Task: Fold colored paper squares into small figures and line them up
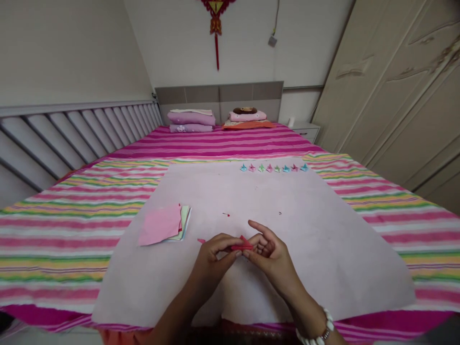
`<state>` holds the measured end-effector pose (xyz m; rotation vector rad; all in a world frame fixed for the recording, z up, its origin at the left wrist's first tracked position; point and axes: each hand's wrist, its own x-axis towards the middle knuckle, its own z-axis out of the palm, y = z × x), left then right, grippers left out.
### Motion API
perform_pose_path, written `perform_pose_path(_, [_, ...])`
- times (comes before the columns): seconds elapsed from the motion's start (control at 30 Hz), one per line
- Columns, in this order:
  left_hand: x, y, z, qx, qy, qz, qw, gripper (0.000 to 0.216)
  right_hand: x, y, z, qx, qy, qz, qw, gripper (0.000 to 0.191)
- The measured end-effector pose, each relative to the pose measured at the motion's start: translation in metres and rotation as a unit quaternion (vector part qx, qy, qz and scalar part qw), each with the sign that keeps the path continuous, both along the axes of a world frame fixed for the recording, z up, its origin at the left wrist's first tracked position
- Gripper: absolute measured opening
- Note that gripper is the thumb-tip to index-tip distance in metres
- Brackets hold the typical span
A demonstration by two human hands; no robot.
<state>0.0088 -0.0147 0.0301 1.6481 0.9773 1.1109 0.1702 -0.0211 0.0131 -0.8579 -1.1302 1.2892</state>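
A small red folded paper piece (245,243) is held between both hands, just above the white sheet (309,268). My left hand (220,251) pinches its left side between thumb and fingers. From the right, my right hand (269,249) grips it with the thumb and curled fingers, the index finger raised. Beside my left knuckles lies a pink paper scrap (201,240). Farther left sits a stack of square paper sheets (161,225), pink on top, with green and white edges showing. A tiny red-tipped item (226,214) lies beyond the hands, too small to name.
Several small folded paper pieces (269,168) in blue, pink and green form a row at the sheet's far edge. The sheet lies on a bed with a striped cover (391,225). Folded bedding (192,120) rests by the headboard (247,93). A wardrobe (391,96) stands right.
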Motion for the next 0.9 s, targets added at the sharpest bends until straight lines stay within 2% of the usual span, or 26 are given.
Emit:
perform_pose_path(0.13, [-0.001, -0.001, 0.003, 0.024, 0.049, 0.012, 0.998, 0.022, 0.001, -0.002, 0.004, 0.004, -0.032, -0.017, 0.999, 0.064])
perform_pose_path(0.4, [-0.003, -0.002, 0.004, 0.062, 0.113, 0.007, 0.992, 0.022, 0.001, -0.005, 0.010, 0.061, -0.126, -0.047, 0.989, 0.053])
perform_pose_path(0.5, [-0.003, -0.004, 0.004, 0.061, 0.106, 0.006, 0.992, 0.023, 0.001, -0.005, 0.010, 0.072, -0.138, -0.052, 0.986, 0.047])
perform_pose_path(0.67, [-0.001, -0.005, 0.005, 0.029, 0.088, 0.049, 0.994, 0.026, 0.002, -0.006, 0.012, 0.070, -0.142, -0.060, 0.986, 0.032])
perform_pose_path(0.9, [-0.002, -0.001, 0.001, 0.012, 0.020, 0.030, 0.999, 0.025, 0.002, -0.007, 0.012, 0.073, -0.143, -0.061, 0.985, 0.024])
